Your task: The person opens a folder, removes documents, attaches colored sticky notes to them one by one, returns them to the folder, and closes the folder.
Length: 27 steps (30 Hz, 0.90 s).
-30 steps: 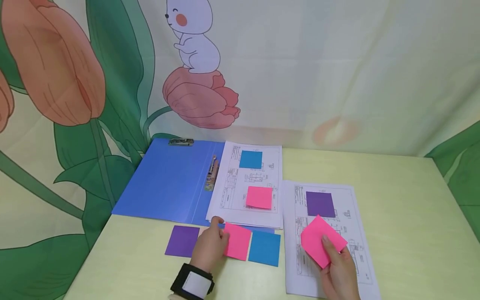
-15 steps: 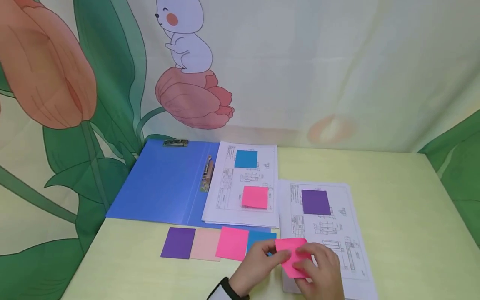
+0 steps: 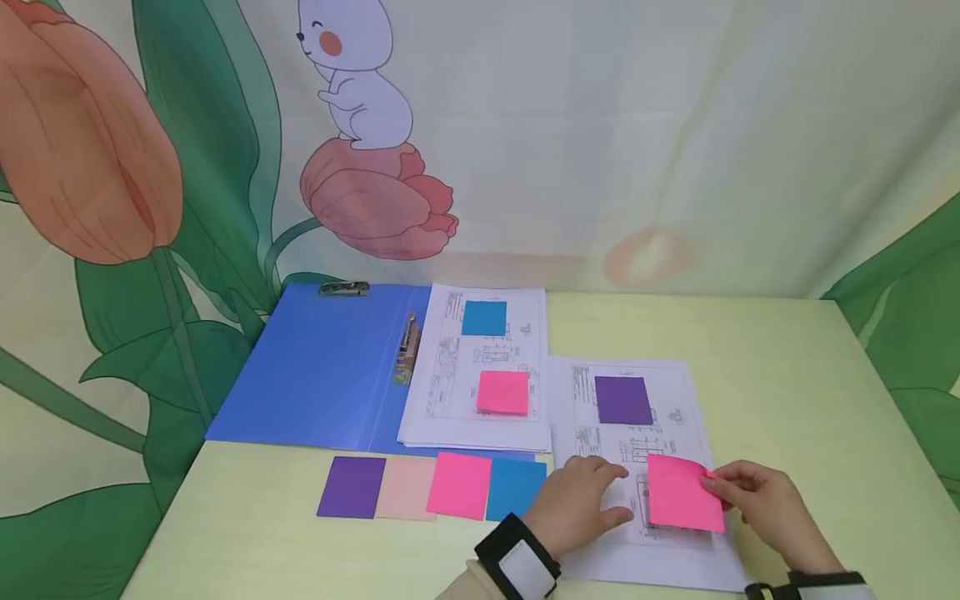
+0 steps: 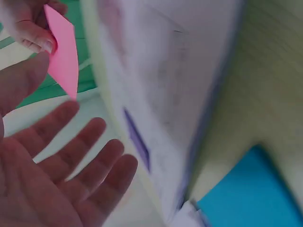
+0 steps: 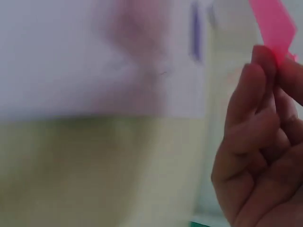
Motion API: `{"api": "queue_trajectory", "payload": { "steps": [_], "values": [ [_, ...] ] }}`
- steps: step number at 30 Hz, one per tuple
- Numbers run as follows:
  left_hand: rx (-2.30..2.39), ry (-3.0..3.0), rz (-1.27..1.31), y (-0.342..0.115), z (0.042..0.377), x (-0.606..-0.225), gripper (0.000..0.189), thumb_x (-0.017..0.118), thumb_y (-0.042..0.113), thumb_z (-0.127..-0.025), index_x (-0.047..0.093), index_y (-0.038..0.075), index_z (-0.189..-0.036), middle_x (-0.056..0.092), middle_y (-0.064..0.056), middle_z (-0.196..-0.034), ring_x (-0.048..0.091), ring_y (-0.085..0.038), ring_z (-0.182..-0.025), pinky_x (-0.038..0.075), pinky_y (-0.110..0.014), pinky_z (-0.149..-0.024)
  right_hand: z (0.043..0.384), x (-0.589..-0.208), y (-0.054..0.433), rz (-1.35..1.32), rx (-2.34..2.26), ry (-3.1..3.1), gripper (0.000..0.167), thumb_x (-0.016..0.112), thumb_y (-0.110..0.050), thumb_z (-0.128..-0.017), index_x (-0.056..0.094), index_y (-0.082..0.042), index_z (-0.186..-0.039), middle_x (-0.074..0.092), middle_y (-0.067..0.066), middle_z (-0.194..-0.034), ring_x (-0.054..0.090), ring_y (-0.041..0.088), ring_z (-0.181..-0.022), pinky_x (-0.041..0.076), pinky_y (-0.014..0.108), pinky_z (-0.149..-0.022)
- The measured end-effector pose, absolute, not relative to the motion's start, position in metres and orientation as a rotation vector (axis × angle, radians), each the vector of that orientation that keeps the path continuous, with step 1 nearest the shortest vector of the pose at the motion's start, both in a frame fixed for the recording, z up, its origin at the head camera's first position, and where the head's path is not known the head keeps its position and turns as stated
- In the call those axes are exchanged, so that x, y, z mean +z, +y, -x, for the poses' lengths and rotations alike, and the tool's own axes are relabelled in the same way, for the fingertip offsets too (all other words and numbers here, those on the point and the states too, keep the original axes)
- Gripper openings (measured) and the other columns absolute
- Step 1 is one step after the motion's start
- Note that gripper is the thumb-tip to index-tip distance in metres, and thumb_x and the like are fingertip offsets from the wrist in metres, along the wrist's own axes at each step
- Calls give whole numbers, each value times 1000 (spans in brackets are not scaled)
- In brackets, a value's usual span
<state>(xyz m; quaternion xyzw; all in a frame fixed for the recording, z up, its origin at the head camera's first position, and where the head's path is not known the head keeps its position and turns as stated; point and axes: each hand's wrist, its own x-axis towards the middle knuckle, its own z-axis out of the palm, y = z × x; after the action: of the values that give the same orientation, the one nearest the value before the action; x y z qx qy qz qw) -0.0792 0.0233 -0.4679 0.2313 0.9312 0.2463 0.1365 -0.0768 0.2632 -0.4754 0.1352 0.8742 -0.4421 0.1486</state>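
Observation:
My right hand [image 3: 768, 504] pinches a pink sticky note [image 3: 682, 493] by its right edge, close over the lower part of the right-hand printed sheets [image 3: 607, 554]. In the right wrist view the note [image 5: 274, 26] is held between thumb and fingertips. My left hand [image 3: 581, 504] hovers left of the note with fingers spread and nothing in them; the left wrist view shows its open palm [image 4: 42, 175]. A purple sticky note [image 3: 623, 400] lies near the top of the same sheets.
A blue clipboard folder [image 3: 307, 367] lies open at the left, with drawings [image 3: 450, 425] bearing a blue note [image 3: 483, 317] and a pink note [image 3: 502, 392]. Below it sit purple [image 3: 351, 487], pale pink [image 3: 405, 489], pink [image 3: 459, 486] and blue [image 3: 516, 490] sticky-note pads in a row.
The left hand moved from the pads to the pink note, touched it along with the right hand, then let go. The right hand shifted its grip to the note's right edge and moved right.

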Motion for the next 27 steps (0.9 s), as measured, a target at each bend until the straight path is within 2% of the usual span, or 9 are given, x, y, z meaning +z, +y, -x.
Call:
{"api": "queue_trajectory", "payload": {
  "steps": [3, 7, 13, 21, 27],
  "values": [
    [393, 2799, -839, 30, 81, -486, 46, 73, 44, -75, 63, 25, -116, 56, 9, -121, 48, -10, -116, 39, -24, -95, 86, -496, 272, -379, -1197, 2437, 30, 70, -29, -83, 66, -1, -92, 58, 1, -70, 48, 17, -64, 40, 28, -53],
    [234, 2771, -971, 36, 79, -502, 58, 79, 45, -67, 60, 28, -119, 52, 9, -128, 44, -12, -122, 33, -23, -101, 87, -512, 272, -397, -1146, 2430, 28, 71, -26, -81, 66, 0, -88, 55, 2, -69, 47, 18, -65, 39, 29, -55],
    [104, 2766, -1037, 38, 76, -505, 64, 79, 43, -66, 57, 31, -125, 50, 7, -130, 45, -16, -121, 33, -25, -101, 88, -515, 269, -376, -1129, 2471, 29, 71, -28, -80, 66, 0, -86, 54, 1, -67, 46, 18, -66, 37, 28, -55],
    [30, 2672, -1006, 47, 75, -497, 68, 76, 34, -73, 47, 40, -134, 33, 15, -145, 39, -29, -125, 42, -43, -93, 89, -511, 267, -387, -1123, 2467, 28, 71, -27, -80, 65, 0, -85, 52, 1, -63, 46, 18, -63, 37, 28, -54],
    [-54, 2672, -959, 54, 78, -494, 69, 77, 33, -73, 45, 43, -134, 35, 18, -143, 42, -23, -114, 44, -40, -90, 91, -511, 266, -382, -1113, 2473, 29, 71, -28, -80, 65, 0, -84, 52, 1, -64, 46, 18, -64, 37, 29, -55]
  ]
}}
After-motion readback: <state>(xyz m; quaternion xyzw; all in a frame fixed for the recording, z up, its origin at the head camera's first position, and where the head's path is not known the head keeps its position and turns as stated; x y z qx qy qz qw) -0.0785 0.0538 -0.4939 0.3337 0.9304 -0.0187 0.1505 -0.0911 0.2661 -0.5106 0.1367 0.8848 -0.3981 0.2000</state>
